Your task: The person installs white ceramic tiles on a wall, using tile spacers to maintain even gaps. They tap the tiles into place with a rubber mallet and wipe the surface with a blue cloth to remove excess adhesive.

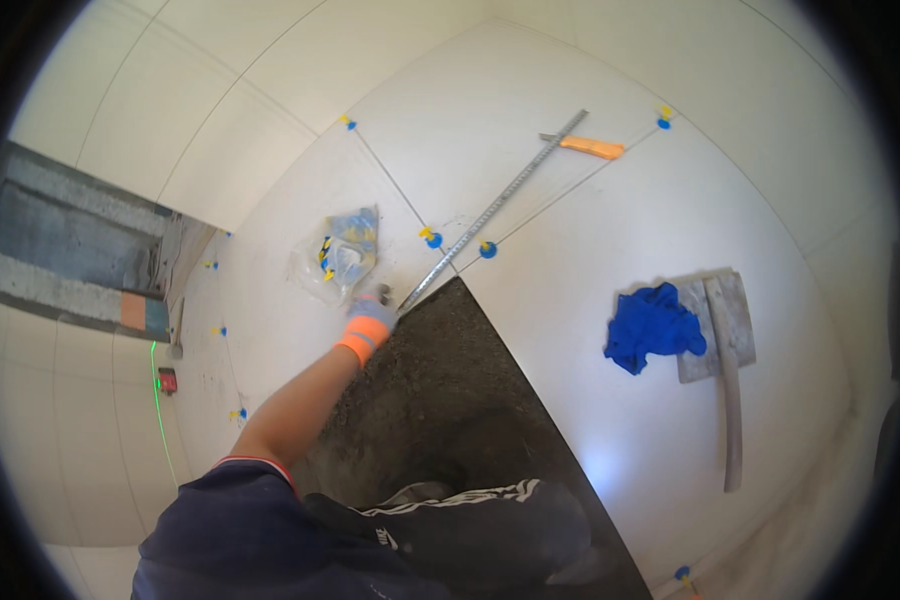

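In the head view, the left hand in a pale grey glove with an orange cuff was at the near end of a long silver metal square with an orange handle, which lay slantwise across white floor tiles. Whether the fingers pinched it could not be told — nor could the right fingers' state. Just beyond lay a clear plastic bag with blue-and-yellow pieces; a crumpled blue cloth overlapped a grey trowel.
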A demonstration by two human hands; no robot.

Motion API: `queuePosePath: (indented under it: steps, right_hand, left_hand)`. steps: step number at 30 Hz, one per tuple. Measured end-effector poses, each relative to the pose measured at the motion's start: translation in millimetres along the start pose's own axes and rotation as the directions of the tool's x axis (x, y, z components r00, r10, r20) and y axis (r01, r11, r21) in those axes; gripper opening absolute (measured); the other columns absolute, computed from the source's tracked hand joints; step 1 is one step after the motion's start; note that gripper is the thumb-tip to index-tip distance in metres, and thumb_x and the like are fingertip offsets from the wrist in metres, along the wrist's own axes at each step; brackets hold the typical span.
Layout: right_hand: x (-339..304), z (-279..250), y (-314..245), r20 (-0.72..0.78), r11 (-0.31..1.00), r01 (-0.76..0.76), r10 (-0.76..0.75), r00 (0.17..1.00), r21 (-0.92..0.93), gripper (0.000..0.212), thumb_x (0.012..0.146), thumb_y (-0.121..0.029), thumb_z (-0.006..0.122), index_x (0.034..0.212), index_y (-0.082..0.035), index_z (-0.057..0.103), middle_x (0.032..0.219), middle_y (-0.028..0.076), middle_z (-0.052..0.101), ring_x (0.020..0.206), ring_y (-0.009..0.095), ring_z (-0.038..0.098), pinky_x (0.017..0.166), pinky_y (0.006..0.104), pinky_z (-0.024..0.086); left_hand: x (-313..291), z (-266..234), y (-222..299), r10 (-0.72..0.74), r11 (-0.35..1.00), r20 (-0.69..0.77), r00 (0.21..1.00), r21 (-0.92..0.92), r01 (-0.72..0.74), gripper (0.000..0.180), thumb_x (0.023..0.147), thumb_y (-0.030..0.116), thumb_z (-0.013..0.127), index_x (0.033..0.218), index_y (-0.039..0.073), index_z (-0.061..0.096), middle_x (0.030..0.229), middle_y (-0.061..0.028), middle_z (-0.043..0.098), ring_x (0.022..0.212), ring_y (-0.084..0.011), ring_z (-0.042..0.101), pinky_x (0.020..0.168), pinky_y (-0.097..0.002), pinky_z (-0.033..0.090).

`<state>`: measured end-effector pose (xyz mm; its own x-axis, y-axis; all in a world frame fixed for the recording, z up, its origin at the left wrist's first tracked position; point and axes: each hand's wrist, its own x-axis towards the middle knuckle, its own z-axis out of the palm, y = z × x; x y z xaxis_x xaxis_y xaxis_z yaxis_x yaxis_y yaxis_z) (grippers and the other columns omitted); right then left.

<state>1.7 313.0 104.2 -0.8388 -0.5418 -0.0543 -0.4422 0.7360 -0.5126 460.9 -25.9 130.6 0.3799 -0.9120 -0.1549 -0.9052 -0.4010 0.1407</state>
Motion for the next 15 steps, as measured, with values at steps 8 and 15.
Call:
queuePosePath:
  steps: [8,15]
  right_hand:
    - [7.4,3.0,-45.0,0.082,0.994,0.111,-0.113,0.99,0.018,0.026,0.082,-0.007,0.051,0.107,0.002,0.055,0.095,0.01,0.06,0.083,0.015,0.055,0.075,0.0269,0.044]
    - [0.2,-13.3,-52.3,0.113,0.996,0.077,-0.08,0.99,0.035,0.027,0.082,-0.007,0.053,0.107,0.003,0.054,0.098,0.009,0.06,0.085,0.014,0.054,0.077,0.0267,0.043]
  left_hand:
    - [71.7,-41.5,-114.0,-0.275,0.942,-0.175,0.945,-0.244,0.229,0.033,0.07,0.013,0.057,0.103,0.011,0.06,0.098,-0.012,0.062,0.091,-0.0313,0.058,0.081,-0.0358,0.045]
    - [108.6,-8.3,-106.8,-0.224,0.858,0.044,0.974,0.482,0.176,0.031,0.073,0.024,0.055,0.101,0.011,0.06,0.104,-0.0116,0.06,0.099,-0.0283,0.056,0.081,-0.0393,0.045]
